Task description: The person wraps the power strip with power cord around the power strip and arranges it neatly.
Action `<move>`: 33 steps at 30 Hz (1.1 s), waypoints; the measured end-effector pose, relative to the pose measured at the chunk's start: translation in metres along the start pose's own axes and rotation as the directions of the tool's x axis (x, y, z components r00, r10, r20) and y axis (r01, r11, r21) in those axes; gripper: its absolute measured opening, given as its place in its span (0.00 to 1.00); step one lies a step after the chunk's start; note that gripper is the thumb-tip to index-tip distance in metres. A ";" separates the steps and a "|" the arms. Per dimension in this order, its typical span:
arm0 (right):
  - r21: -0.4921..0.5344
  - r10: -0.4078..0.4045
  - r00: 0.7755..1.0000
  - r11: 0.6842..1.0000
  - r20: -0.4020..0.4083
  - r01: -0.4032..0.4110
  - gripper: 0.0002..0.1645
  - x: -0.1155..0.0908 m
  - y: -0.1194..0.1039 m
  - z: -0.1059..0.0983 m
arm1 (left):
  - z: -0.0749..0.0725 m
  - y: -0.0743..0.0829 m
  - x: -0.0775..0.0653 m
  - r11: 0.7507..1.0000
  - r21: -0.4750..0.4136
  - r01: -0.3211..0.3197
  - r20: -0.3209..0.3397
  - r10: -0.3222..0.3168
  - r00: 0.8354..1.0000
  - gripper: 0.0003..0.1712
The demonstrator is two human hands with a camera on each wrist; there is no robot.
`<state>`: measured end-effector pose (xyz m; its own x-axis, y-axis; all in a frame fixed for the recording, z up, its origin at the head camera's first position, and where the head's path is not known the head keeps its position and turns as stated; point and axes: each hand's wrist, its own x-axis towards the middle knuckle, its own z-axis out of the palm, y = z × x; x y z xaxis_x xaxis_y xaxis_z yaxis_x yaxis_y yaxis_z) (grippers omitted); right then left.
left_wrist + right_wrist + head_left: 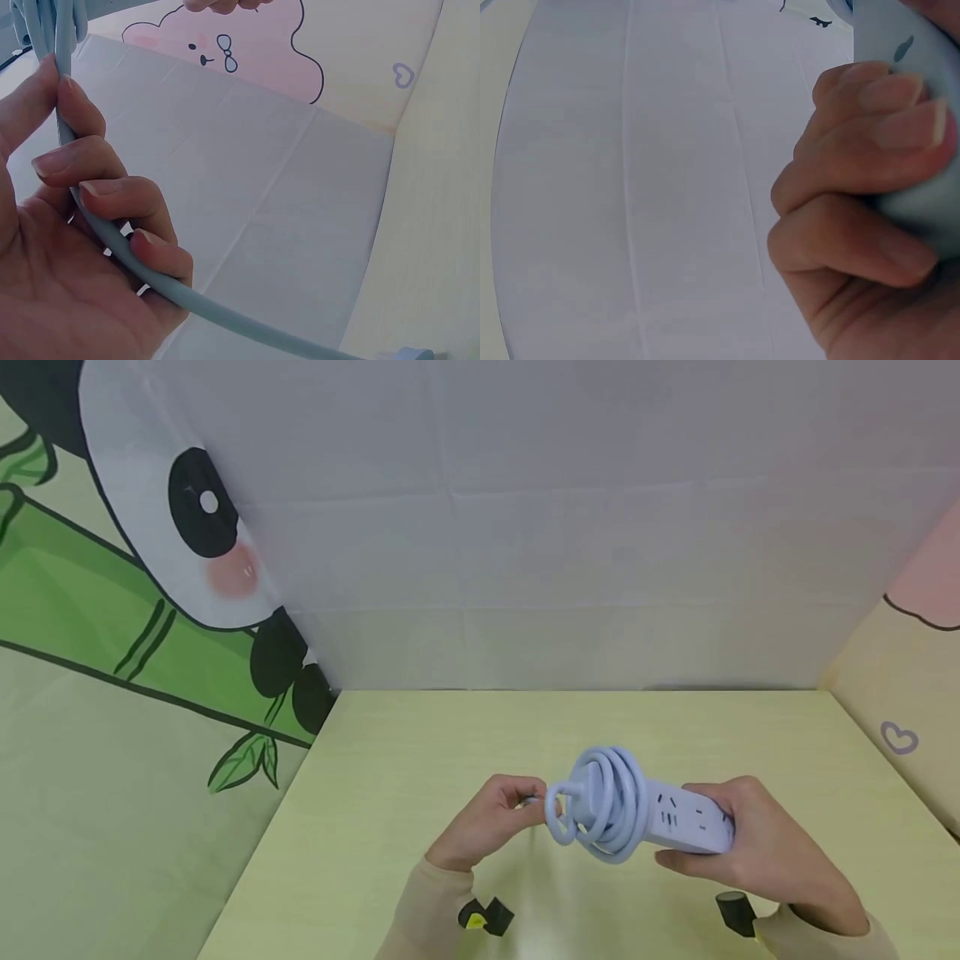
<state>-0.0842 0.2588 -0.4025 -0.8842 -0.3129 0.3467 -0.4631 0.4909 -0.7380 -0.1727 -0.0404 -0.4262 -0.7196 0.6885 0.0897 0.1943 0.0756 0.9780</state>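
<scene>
A white power strip (688, 817) is held up above the table, its socket face showing in the head view. My right hand (772, 852) grips it by its right end, the thumb along the near edge. In the right wrist view, curled fingers (862, 150) wrap the strip's casing (922, 217). White cord (618, 806) is wound in several loops around the strip's left end, with a plug-like white block (592, 789) among them. Left of the coil, my left hand (491, 818) pinches a length of cord (232, 322) between thumb and forefinger; the cord runs on across its loosely curled fingers.
Beneath both hands lies a pale yellow table (360, 827). A white cloth backdrop (562, 552) rises behind its far edge. Printed side panels stand left, with a panda and bamboo (112, 602), and right, with a small heart (899, 737).
</scene>
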 end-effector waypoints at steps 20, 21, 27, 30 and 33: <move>-0.074 -0.088 0.989 0.993 0.115 0.097 0.20 -0.003 0.005 0.000 | 0.001 -0.001 0.000 0.999 -0.046 0.005 0.017 -0.004 1.000 0.14; -0.083 -0.088 0.989 0.992 0.119 0.098 0.20 -0.003 0.004 0.000 | 0.001 -0.002 0.000 0.999 -0.044 0.008 0.015 -0.008 1.000 0.14; -0.075 -0.078 0.981 0.993 0.176 0.092 0.19 -0.003 0.004 0.002 | 0.001 -0.002 -0.001 0.999 -0.042 0.021 0.006 -0.021 1.000 0.11; -0.097 -0.087 0.976 0.989 0.198 0.108 0.21 -0.002 0.006 0.003 | 0.000 -0.002 -0.002 0.997 -0.062 0.039 0.021 -0.038 0.999 0.09; -0.121 -0.102 0.973 0.984 0.205 0.128 0.22 -0.002 0.006 0.004 | 0.000 -0.003 -0.003 0.997 -0.068 0.043 0.044 -0.040 0.998 0.08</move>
<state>-0.0850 0.2594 -0.4103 -0.8013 -0.5213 0.2937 -0.5766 0.5416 -0.6118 -0.1714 -0.0428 -0.4298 -0.6969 0.7159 0.0419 0.1174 0.0563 0.9915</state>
